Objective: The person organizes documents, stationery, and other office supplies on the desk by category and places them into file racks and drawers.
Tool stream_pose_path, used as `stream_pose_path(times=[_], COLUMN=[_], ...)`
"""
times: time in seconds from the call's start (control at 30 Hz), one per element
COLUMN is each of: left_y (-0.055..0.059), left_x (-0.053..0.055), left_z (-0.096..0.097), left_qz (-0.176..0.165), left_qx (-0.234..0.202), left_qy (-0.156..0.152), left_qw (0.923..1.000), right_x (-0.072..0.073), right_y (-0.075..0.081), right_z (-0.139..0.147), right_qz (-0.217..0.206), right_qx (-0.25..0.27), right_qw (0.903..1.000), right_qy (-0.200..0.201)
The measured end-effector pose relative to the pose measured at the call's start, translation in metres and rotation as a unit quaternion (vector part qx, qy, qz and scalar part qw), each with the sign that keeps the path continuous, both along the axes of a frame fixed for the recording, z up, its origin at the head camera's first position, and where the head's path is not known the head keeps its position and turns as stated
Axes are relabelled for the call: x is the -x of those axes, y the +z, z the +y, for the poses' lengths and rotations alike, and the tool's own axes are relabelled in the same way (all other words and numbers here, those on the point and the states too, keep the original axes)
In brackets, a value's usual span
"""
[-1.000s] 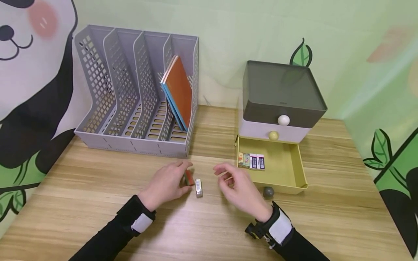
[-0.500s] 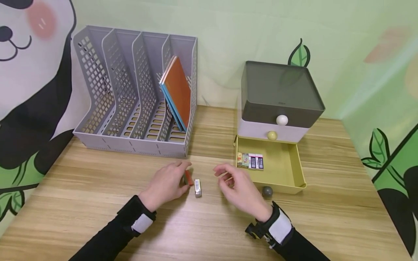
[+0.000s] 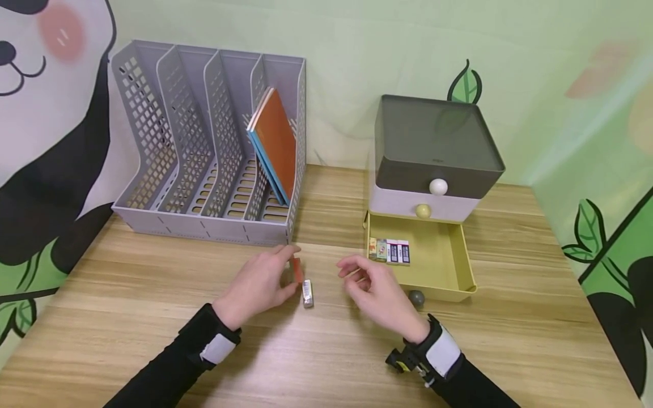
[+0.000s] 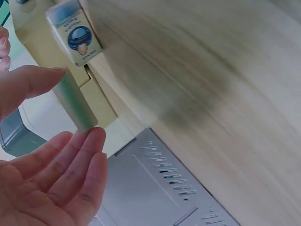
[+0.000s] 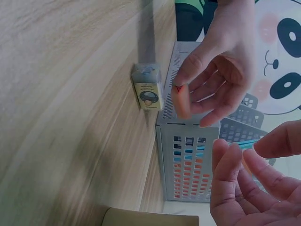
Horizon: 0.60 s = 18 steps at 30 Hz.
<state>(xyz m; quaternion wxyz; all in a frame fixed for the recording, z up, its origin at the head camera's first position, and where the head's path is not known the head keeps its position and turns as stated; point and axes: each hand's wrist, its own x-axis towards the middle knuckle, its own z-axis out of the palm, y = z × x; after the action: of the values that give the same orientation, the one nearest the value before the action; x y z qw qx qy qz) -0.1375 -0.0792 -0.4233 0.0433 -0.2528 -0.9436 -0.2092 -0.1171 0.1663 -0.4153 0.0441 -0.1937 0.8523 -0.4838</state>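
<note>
My left hand (image 3: 255, 288) pinches a small red-and-green block (image 3: 297, 271), which looks like an eraser, between thumb and fingertips. The left wrist view shows its green side (image 4: 76, 102); its orange-red face (image 5: 181, 102) turns toward the right wrist camera. Just beside it on the table lies a wrapped eraser (image 3: 308, 293) in clear film, with a round picture on its sleeve (image 4: 81, 41). To the right, my right hand (image 3: 381, 297) hovers in front of the open yellow drawer (image 3: 439, 272), fingers loosely curled around nothing. Several small erasers (image 3: 390, 251) line the drawer's left side.
A grey file rack (image 3: 204, 226) stands at the back left, with orange and blue notebooks (image 3: 278, 147) leaning in its right compartment. Above the pulled-out drawer sit a white tier (image 3: 388, 201) and a dark grey top tier (image 3: 439, 136). A dark round knob (image 3: 416, 298) fronts the drawer.
The left hand now has the red-and-green block slightly farther from me, with more of its red face showing. The right hand has barely shifted. The whole scene slides a little left in the head view.
</note>
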Motion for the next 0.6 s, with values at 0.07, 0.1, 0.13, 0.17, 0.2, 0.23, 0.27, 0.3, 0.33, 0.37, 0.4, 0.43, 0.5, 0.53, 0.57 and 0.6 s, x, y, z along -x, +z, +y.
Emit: stream_pose_path(times=[0.07, 0.1, 0.13, 0.17, 0.2, 0.23, 0.27, 0.3, 0.33, 0.37, 0.4, 0.43, 0.5, 0.53, 0.57, 0.6], left_y=[0.002, 0.003, 0.004, 0.006, 0.007, 0.008, 0.009, 0.010, 0.011, 0.012, 0.013, 0.014, 0.015, 0.016, 0.017, 0.018], left_x=[0.000, 0.000, -0.001, -0.001, -0.001, -0.001, -0.001, -0.001, -0.001, -0.001, -0.001, -0.001, -0.002, -0.001, -0.001, -0.001], left_z=[0.001, 0.002, 0.003, 0.004, 0.005, 0.006, 0.007, 0.009, 0.010, 0.012, 0.014, 0.016, 0.020, 0.022, 0.024, 0.026], left_qz=[0.006, 0.007, 0.008, 0.008, 0.010, 0.011, 0.012, 0.014, 0.016, 0.018, 0.020, 0.023, 0.030, 0.033, 0.037, 0.039], left_qx=[-0.009, -0.014, -0.019, -0.023, -0.027, -0.032, -0.038, -0.043, -0.049, -0.055, -0.060, -0.066, -0.076, -0.080, -0.085, -0.092], left_qy=[-0.006, -0.008, -0.009, -0.011, -0.013, -0.014, -0.016, -0.018, -0.020, -0.021, -0.023, -0.026, -0.031, -0.033, -0.036, -0.041], left_qw=[0.9999, 0.9998, 0.9998, 0.9996, 0.9995, 0.9993, 0.9991, 0.9988, 0.9985, 0.9981, 0.9977, 0.9972, 0.9962, 0.9957, 0.9950, 0.9941], right_x=[0.000, 0.001, 0.001, 0.002, 0.002, 0.003, 0.004, 0.005, 0.006, 0.006, 0.007, 0.008, 0.010, 0.011, 0.012, 0.013], right_y=[0.000, 0.001, 0.001, 0.002, 0.002, 0.003, 0.004, 0.004, 0.005, 0.006, 0.006, 0.006, 0.007, 0.007, 0.007, 0.007], right_z=[0.001, 0.002, 0.003, 0.004, 0.004, 0.005, 0.006, 0.007, 0.007, 0.008, 0.008, 0.008, 0.009, 0.010, 0.011, 0.012], right_qz=[-0.007, -0.010, -0.014, -0.019, -0.025, -0.032, -0.038, -0.044, -0.051, -0.057, -0.061, -0.063, -0.066, -0.068, -0.070, -0.072], right_qx=[0.005, 0.007, 0.011, 0.016, 0.023, 0.030, 0.037, 0.044, 0.053, 0.059, 0.064, 0.068, 0.073, 0.075, 0.076, 0.079], right_qw=[1.0000, 0.9999, 0.9998, 0.9997, 0.9994, 0.9990, 0.9986, 0.9980, 0.9973, 0.9965, 0.9960, 0.9956, 0.9951, 0.9948, 0.9946, 0.9942], right_qy=[-0.001, -0.002, -0.002, -0.003, -0.004, -0.006, -0.007, -0.009, -0.010, -0.011, -0.013, -0.013, -0.010, -0.009, -0.008, -0.008])
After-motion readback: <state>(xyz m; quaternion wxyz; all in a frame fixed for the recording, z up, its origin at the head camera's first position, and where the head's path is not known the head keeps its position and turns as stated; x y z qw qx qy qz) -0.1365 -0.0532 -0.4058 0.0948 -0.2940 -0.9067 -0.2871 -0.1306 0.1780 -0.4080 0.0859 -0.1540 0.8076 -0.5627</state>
